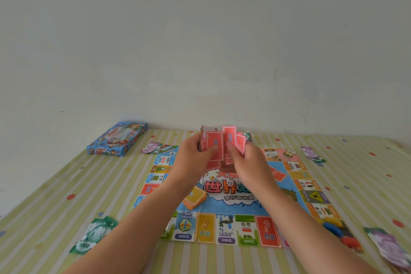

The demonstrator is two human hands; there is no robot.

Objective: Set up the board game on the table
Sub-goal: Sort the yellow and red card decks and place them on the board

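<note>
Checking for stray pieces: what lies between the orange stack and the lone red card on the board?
Head view: a white die on the board's centre; the right wrist hides the rest.

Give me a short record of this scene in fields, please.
left hand: grips red cards above the board
right hand: pinches more red cards
die: on board centre
orange cards: stacked on board, near-left of die
box: far left on table
pawns: board's near right corner
</note>
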